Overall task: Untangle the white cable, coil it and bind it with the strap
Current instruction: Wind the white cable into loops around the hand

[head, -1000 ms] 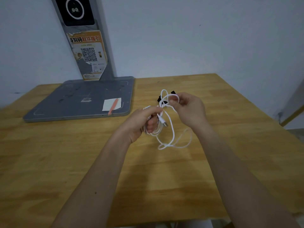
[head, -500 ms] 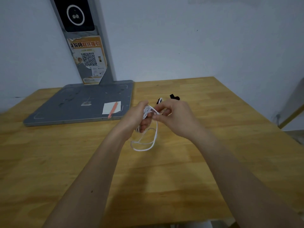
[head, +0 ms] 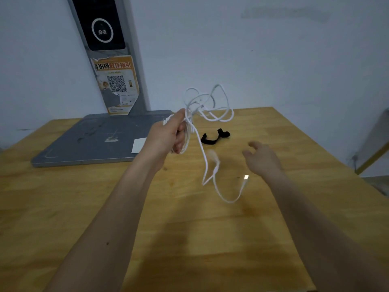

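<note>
Left hand: raised, grasping tangled white cable, loops above, tail dangling. Right hand: released, fingers loose, holding nothing. Black strap: on wooden table, between hands, clear of table edges.

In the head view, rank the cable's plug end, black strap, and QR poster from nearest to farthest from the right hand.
From the right hand:
1. Plug end of the white cable, just beside the wrist.
2. Black strap, on the table beyond, to its left.
3. QR poster, on the grey post, far left.
</note>
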